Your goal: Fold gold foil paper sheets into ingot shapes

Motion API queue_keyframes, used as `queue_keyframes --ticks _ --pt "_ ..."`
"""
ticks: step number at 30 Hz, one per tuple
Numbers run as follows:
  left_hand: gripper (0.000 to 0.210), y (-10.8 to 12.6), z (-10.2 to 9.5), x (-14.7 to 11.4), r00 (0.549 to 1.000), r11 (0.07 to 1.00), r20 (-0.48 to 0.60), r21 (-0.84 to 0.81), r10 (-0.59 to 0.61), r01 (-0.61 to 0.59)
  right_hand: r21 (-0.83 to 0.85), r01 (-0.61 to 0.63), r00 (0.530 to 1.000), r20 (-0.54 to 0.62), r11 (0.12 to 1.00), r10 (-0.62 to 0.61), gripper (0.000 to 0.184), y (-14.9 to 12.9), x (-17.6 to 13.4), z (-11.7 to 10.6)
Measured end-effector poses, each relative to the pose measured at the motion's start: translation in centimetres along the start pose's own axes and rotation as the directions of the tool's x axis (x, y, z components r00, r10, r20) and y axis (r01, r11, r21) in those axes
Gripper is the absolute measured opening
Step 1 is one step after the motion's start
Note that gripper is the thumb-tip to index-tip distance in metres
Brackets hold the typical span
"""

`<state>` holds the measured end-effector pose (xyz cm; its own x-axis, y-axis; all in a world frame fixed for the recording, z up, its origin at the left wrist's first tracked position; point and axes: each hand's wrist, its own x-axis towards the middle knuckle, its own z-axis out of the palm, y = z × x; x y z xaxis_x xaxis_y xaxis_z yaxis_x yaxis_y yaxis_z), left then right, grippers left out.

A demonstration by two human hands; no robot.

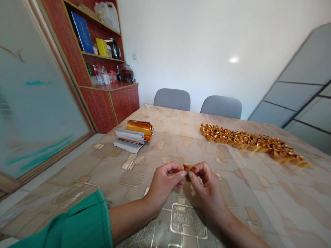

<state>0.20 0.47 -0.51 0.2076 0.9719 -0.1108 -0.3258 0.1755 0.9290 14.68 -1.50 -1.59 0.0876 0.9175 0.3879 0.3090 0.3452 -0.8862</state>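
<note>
Between both hands, just above the patterned tablecloth, is a small piece of shiny gold foil paper (190,168), partly bent. My left hand (169,177) pinches its left side with thumb and index finger. On the other side, the thumb and fingers of my right hand (207,181) grip its right edge. The fingertips cover much of the piece, so its full shape is hidden. Farther off to the left lies a stack of gold foil sheets (141,128) with white-backed paper sheets (129,136) in front. Rows of folded gold foil pieces (245,139) stretch across the table's right side.
The table (165,117) carries a cloth with rectangle patterns. Two grey chairs (172,98) stand at its far edge. A red cabinet (126,101) with a kettle (115,50) and bottles is at the back left. A frosted glass door (38,93) is on the left.
</note>
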Motion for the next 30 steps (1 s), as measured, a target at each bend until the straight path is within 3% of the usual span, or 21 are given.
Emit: queue_keyframes --ticks 4,7,12,18,22,29,30 --pt "0.025 0.0 0.0 0.0 1.000 1.000 0.007 0.028 0.006 -0.006 0.040 -0.025 1.000 0.013 0.999 0.025 0.015 0.0 -0.1 0.0" --pt "0.026 0.1 -0.1 0.0 0.999 0.999 0.032 0.041 0.025 -0.027 0.151 -0.097 0.993 0.085 0.984 0.085 0.019 -0.3 -0.2 -0.5" --pt "0.026 0.4 -0.4 0.1 0.986 0.999 0.164 -0.020 -0.025 0.029 0.350 -0.280 0.952 0.222 0.894 0.211 0.044 -0.6 0.6 -1.5" --pt "0.029 0.8 -0.7 0.2 0.957 0.991 0.257 0.011 -0.134 0.136 0.378 -0.508 0.843 0.403 0.774 0.357 0.039 -1.0 0.9 -2.1" --pt "0.032 1.1 -1.1 0.4 0.933 0.976 0.292 0.010 -0.209 0.216 0.424 -0.559 0.815 0.439 0.712 0.378 0.039 -1.5 0.6 -2.1" --pt "0.035 1.6 -1.3 0.3 0.852 0.944 0.429 0.006 -0.299 0.329 0.492 -0.626 0.776 0.469 0.605 0.421 0.034 -1.3 0.5 -2.2" --pt "0.035 1.6 -1.2 0.2 0.861 0.951 0.426 -0.003 -0.278 0.308 0.503 -0.647 0.759 0.496 0.573 0.421 0.034 -1.3 0.5 -2.3"
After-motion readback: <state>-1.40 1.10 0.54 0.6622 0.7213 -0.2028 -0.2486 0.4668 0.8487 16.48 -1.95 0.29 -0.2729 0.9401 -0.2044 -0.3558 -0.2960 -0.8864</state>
